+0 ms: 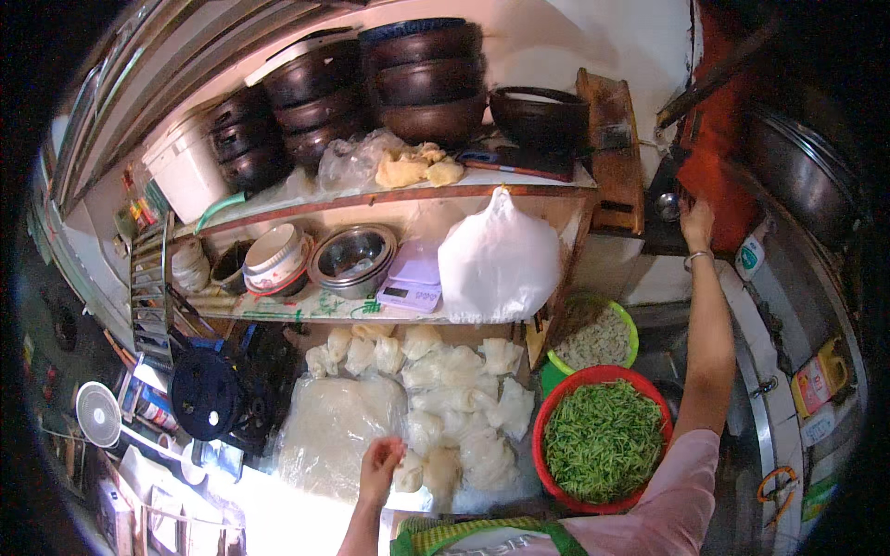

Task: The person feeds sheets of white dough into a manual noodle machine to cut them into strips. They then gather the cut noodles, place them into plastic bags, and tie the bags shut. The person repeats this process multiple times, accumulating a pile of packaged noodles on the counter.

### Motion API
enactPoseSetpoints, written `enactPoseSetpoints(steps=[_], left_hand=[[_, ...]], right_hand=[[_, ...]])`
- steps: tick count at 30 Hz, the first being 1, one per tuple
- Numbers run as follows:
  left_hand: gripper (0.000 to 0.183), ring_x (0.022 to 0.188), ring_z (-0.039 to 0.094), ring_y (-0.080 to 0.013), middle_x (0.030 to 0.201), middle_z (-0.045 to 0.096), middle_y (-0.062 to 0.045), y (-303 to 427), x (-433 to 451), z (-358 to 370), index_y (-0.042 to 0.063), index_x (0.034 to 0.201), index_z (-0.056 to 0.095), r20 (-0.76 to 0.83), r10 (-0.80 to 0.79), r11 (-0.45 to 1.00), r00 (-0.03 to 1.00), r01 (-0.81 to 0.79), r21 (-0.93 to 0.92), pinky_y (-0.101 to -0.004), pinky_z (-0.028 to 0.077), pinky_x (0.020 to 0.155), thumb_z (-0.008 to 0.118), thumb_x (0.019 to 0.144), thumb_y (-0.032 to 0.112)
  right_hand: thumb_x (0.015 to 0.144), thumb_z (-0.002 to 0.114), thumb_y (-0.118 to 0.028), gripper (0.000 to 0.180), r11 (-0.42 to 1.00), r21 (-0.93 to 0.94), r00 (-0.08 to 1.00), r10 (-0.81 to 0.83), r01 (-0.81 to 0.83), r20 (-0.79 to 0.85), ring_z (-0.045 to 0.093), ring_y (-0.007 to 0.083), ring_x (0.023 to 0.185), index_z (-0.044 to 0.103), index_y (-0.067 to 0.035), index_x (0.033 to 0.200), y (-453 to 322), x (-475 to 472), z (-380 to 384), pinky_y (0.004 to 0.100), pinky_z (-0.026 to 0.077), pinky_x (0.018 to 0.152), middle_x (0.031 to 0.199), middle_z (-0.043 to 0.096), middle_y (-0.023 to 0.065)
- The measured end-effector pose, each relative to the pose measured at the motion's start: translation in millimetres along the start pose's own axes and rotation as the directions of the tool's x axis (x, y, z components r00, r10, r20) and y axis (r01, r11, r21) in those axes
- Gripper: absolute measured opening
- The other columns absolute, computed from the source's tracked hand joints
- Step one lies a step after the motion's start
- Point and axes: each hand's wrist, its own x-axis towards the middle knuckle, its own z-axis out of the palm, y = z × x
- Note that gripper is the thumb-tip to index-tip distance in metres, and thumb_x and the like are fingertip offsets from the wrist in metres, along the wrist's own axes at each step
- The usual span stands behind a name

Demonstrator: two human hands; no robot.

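My left hand (381, 467) hovers low over the worktop with its fingers curled; nothing shows in it. Under and beside it lie a clear plastic bag (341, 424) of flat, pale food and several pale, translucent bundles (459, 399), perhaps noodles. My right arm stretches far to the right. There, my right hand (695, 224) is beside a small shiny metal object (667, 206) and a red surface (726, 187). Its fingertips are shadowed, so any grip is unclear. Cut green vegetables (603, 441) fill a red plastic basin (541, 452) near my right elbow.
A light-green basket (631, 326) of pale chopped food stands behind the basin. On the shelf are steel bowls (353, 260), a kitchen scale (411, 281) and a knotted white plastic bag (499, 260). Dark pots (427, 83) are stacked above. A yellow jug (820, 379) stands at right.
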Motion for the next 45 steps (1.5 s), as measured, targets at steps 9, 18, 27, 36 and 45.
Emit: enactPoseSetpoints(steps=[9,18,27,36,45], left_hand=[[0.065,0.113,0.040,-0.0223,0.127,0.039,-0.013,133,189,127,0.002,0.128,0.030,0.241,0.749,0.626,0.617,-0.778,0.051,-0.0349,0.034,0.094,0.066,0.076,0.014],[0.037,0.085,0.053,-0.0098,0.097,0.058,-0.003,133,139,159,0.003,0.111,0.051,0.576,0.360,0.907,0.734,-0.132,-0.399,-0.0248,0.045,0.074,0.063,0.081,0.021],[0.036,0.091,0.053,-0.0113,0.103,0.056,-0.006,133,124,142,0.003,0.112,0.046,0.529,0.405,0.882,0.746,-0.165,-0.442,-0.0247,0.043,0.077,0.062,0.081,0.013],[0.032,0.101,0.050,-0.0132,0.105,0.056,-0.007,85,90,89,0.002,0.109,0.053,0.355,0.336,0.835,0.872,-0.101,-0.541,-0.0296,0.037,0.089,0.057,0.085,0.023],[0.015,0.065,0.057,-0.0117,0.079,0.061,-0.005,65,92,62,0.000,0.090,0.057,0.352,0.166,0.969,0.921,-0.086,-0.233,-0.0259,0.047,0.056,0.062,0.080,0.010]], right_hand=[[0.079,0.061,-0.008,0.025,0.497,0.867,0.888,-0.385,-0.028,0.250,0.054,0.0113,0.081,0.053,-0.005,0.103,-192,-193,-134,0.0258,0.045,0.070,0.085,0.055,0.0023],[0.064,0.069,-0.003,0.039,0.579,0.782,0.856,-0.502,0.229,0.121,0.054,0.0231,0.086,0.051,-0.003,0.099,-229,-268,-107,0.0302,0.045,0.075,0.091,0.052,0.0102],[0.076,0.055,0.003,0.009,0.561,0.818,0.958,-0.283,0.125,0.048,0.057,0.0166,0.070,0.061,0.001,0.083,-222,-267,-125,0.0253,0.045,0.064,0.079,0.059,0.0087],[0.068,0.062,-0.002,0.005,0.540,0.729,0.810,-0.586,0.421,-0.034,0.053,0.0250,0.062,0.062,-0.003,0.073,-234,-342,-141,0.0340,0.042,0.055,0.066,0.056,0.0088],[0.068,0.068,-0.013,0.014,0.383,0.869,0.603,-0.787,0.313,0.130,0.054,0.0235,0.069,0.058,-0.004,0.073,-236,-437,-144,0.0342,0.045,0.061,0.070,0.054,0.0071]])
